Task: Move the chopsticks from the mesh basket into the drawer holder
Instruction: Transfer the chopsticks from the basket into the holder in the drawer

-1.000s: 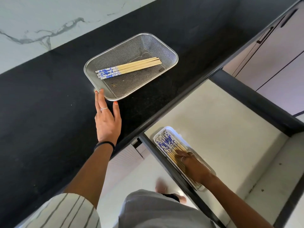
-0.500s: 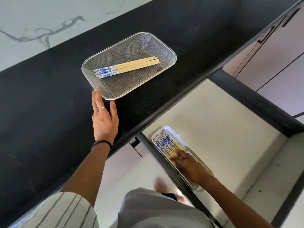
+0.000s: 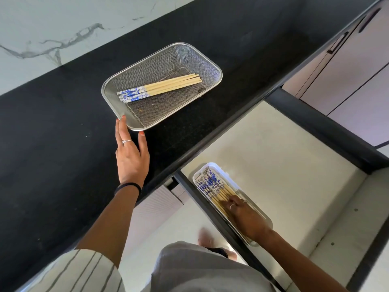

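Settling chopsticks into the drawer holder [image 3: 219, 168], my right hand [image 3: 248, 218] lies flat-fingered; left hand [image 3: 130, 157], fingers straight, touches the mesh basket [image 3: 210, 60], where remaining chopsticks [image 3: 160, 87] likely come next.

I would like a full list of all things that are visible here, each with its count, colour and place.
mesh basket: one, silver, on the counter.
basket chopsticks: a few, tan with blue-white ends, lying in the basket.
counter: one, black, upper left.
drawer: one, pale inside, open below the counter.
drawer holder: one, white, in the drawer's near left.
holder chopsticks: many, same pattern, in the holder.
left hand: flat on the counter, fingertips at the basket's corner.
right hand: resting on the holder chopsticks.
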Action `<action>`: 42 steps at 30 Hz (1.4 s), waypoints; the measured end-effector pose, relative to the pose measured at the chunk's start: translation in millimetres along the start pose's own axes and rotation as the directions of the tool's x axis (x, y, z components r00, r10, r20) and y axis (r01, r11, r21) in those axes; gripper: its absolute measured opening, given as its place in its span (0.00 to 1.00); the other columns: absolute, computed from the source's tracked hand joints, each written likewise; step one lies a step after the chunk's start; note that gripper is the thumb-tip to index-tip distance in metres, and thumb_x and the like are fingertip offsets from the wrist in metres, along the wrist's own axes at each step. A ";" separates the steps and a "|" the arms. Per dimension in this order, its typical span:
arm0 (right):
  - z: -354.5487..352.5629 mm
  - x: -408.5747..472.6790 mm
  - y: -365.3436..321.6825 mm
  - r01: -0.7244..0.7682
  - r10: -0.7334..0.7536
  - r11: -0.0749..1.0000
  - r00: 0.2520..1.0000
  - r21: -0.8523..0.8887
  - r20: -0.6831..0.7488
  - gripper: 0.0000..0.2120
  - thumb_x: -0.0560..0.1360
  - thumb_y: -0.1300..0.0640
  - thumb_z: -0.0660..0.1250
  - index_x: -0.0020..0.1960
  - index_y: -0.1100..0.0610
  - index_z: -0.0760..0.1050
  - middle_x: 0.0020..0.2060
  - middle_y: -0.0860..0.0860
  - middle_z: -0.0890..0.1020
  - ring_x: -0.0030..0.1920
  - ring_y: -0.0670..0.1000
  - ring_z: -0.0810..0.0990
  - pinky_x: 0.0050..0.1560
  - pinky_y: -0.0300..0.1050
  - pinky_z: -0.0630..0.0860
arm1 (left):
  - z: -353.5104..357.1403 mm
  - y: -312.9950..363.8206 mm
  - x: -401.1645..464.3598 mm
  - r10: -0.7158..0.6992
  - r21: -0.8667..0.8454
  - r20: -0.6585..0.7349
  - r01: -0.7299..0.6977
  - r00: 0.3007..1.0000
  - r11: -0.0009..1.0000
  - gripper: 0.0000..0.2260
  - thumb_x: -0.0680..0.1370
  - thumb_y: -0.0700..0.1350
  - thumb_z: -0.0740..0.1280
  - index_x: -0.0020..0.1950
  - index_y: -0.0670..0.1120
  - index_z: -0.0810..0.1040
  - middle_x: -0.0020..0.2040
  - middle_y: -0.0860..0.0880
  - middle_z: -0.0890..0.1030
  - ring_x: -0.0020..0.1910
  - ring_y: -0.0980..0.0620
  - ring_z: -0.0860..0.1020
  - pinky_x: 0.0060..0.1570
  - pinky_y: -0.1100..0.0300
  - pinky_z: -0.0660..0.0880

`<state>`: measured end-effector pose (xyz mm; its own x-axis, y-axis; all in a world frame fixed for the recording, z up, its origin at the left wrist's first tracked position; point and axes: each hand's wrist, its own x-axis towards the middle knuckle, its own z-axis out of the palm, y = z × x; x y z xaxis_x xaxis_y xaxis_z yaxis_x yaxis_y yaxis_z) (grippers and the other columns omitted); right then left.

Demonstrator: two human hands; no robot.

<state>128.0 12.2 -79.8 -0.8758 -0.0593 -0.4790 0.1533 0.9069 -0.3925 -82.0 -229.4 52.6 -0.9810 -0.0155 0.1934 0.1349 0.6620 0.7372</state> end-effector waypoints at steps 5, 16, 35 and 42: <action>2.5 2.4 -3.6 -0.055 0.056 0.998 0.998 0.024 -0.017 0.28 0.80 0.59 0.59 0.76 0.48 0.53 0.76 0.50 0.59 0.74 0.56 0.64 0.73 0.53 0.66 | -0.4 -0.2 0.1 0.003 -0.005 -0.005 -0.004 1.000 1.000 0.25 0.84 0.49 0.56 0.79 0.51 0.51 0.80 0.46 0.56 0.72 0.42 0.68 0.68 0.37 0.68; -2.9 10.2 -10.9 -0.099 0.088 0.935 0.995 0.341 0.047 0.18 0.79 0.62 0.59 0.68 0.55 0.72 0.62 0.58 0.78 0.63 0.58 0.75 0.65 0.51 0.71 | -0.5 -2.6 1.4 0.002 -0.013 0.002 -0.002 1.000 1.000 0.25 0.84 0.49 0.56 0.79 0.52 0.51 0.79 0.46 0.58 0.73 0.44 0.66 0.67 0.37 0.68; -15.6 9.8 -20.0 -0.081 0.103 0.988 0.979 0.129 -0.176 0.18 0.80 0.55 0.61 0.69 0.55 0.70 0.71 0.52 0.68 0.72 0.51 0.66 0.73 0.45 0.65 | -0.6 -2.6 1.8 0.007 -0.037 -0.006 -0.007 1.000 0.999 0.24 0.84 0.49 0.56 0.79 0.51 0.53 0.79 0.46 0.57 0.73 0.43 0.66 0.66 0.36 0.68; -4.5 18.2 -24.2 -0.120 0.131 0.986 0.986 0.113 -0.102 0.21 0.79 0.60 0.60 0.72 0.58 0.65 0.76 0.51 0.60 0.76 0.53 0.57 0.77 0.45 0.55 | -0.5 -2.9 1.5 0.016 -0.037 -0.008 -0.016 1.000 0.999 0.24 0.84 0.49 0.56 0.78 0.51 0.53 0.79 0.47 0.57 0.73 0.42 0.67 0.66 0.37 0.68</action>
<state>106.3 -9.0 -75.5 -0.8902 0.1034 -0.4436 0.3078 0.8543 -0.4187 -83.9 -231.7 51.1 -0.9777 -0.0109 0.2097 0.1555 0.6339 0.7576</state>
